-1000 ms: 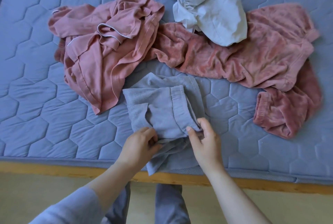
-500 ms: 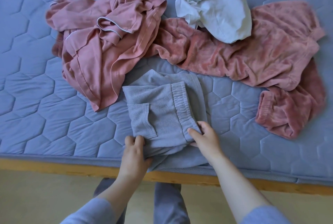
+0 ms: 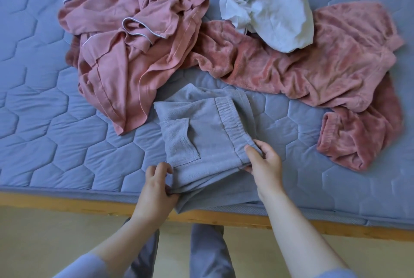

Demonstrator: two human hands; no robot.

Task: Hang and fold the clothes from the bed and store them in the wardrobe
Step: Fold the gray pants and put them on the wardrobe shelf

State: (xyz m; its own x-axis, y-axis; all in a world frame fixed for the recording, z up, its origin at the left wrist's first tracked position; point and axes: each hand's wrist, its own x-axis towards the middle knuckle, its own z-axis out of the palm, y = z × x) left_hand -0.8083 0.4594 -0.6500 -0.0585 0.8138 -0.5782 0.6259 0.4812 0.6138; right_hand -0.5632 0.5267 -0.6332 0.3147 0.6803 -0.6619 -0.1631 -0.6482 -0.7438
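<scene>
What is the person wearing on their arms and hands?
Nothing on the left hand or right hand: no gloves, rings or watch show. Both forearms are bare. A lavender-grey left sleeve and right sleeve peek in at the bottom edge.

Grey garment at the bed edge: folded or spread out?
Folded: the grey garment lies in stacked layers, waistband on top; left hand and right hand grip its near edge.

free to pass at left over bare blue quilted mattress [image 3: 44,132], and right of the folded grey towelling garment [image 3: 201,134]. blocked farther back by a crumpled thin pink garment [image 3: 134,65], a fuzzy pink fleece garment [image 3: 324,65] and a rumpled white cloth [image 3: 275,9], seemingly lying on the fleece.
</scene>
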